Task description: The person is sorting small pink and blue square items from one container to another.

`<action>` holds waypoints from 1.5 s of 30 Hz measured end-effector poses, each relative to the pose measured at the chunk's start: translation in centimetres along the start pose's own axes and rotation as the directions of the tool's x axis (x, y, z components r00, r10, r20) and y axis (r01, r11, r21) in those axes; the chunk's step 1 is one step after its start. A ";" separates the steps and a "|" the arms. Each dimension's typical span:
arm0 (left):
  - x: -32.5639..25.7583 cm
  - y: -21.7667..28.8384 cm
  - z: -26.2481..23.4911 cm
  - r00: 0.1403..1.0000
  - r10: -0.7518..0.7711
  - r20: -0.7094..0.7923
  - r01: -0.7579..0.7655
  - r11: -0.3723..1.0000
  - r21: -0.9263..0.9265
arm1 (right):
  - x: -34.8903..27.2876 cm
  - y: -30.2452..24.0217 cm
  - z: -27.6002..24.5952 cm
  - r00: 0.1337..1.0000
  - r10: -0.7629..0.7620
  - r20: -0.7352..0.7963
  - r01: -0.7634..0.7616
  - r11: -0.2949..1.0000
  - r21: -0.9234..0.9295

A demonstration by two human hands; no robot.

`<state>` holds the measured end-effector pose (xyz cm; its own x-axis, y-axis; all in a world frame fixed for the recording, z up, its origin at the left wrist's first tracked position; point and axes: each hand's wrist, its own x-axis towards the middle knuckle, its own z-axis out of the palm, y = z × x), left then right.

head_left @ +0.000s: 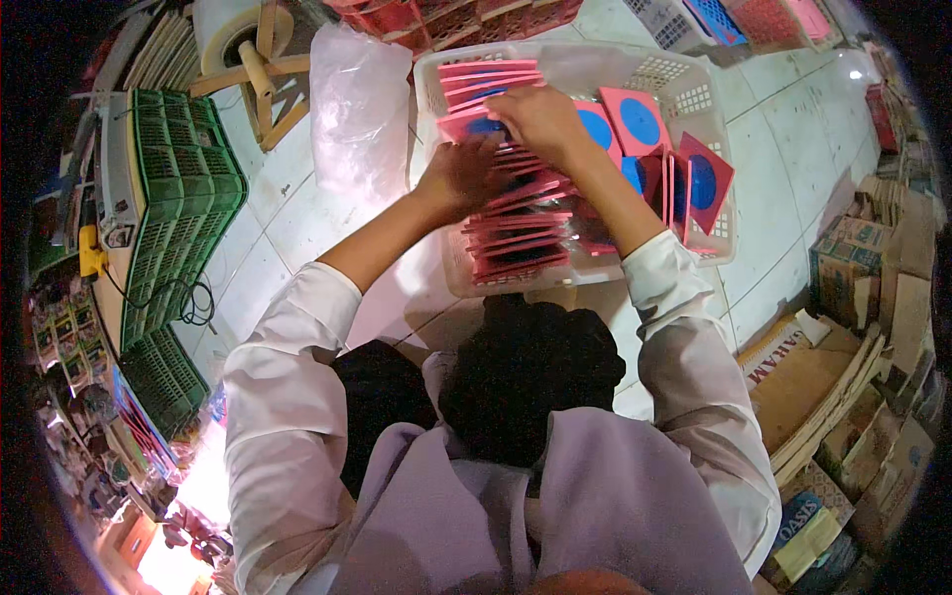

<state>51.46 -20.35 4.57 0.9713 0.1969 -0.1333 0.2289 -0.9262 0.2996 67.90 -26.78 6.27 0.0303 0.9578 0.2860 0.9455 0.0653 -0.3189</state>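
Note:
A white plastic basket (729, 203) on the floor in front of me holds many flat pink square packs with blue round centres. My right hand (540, 121) is over the row on the basket's left side, its fingers closed on the edge of a tilted pink square pack (458, 126). Just below it, my left hand (466, 178) is closed at the near edge of that same pack, its fingertips in shadow and partly hidden. Nearer to me, more packs (518, 248) stand on edge in a tight row. Others (635, 121) lie loose, blue circles up, on the right side.
A cloudy plastic bag (359, 109) stands left of the basket. Green crates (183, 188) and a wooden frame with a roll (256, 69) are farther left. Red crates (446, 22) sit behind the basket. Flattened cardboard (808, 382) is stacked at the right, on the tiled floor.

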 end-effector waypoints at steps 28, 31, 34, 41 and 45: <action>3.1 -3.4 -0.6 0.963 0.199 0.180 -0.150 0.956 -0.252 | -3.1 8.4 -1.8 0.829 0.559 -0.023 -0.448 0.689 0.569; 3.5 -3.1 -1.9 0.940 0.193 0.282 -0.125 0.962 -0.243 | -7.5 9.1 1.2 0.871 0.321 0.372 -0.337 0.941 -0.022; 3.5 -4.2 -0.6 0.938 0.254 0.236 -0.197 0.951 -0.240 | -9.8 7.7 5.3 0.971 0.175 0.166 -0.100 0.919 -0.382; 3.8 -1.1 -6.5 0.930 0.239 -0.278 -0.325 0.890 -0.320 | -5.1 9.2 -1.9 0.815 0.310 0.489 -0.209 0.945 -0.251; 4.7 -2.7 -2.3 0.886 0.305 -0.350 -0.439 0.798 -0.414 | -3.0 11.0 -4.1 0.948 0.280 0.149 -0.242 0.943 -0.228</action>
<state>55.53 -16.16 5.28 0.9528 0.0038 0.3036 -0.2167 -0.6919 0.6887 79.50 -30.12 5.56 0.2450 0.9684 0.0473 0.9581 -0.2344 -0.1644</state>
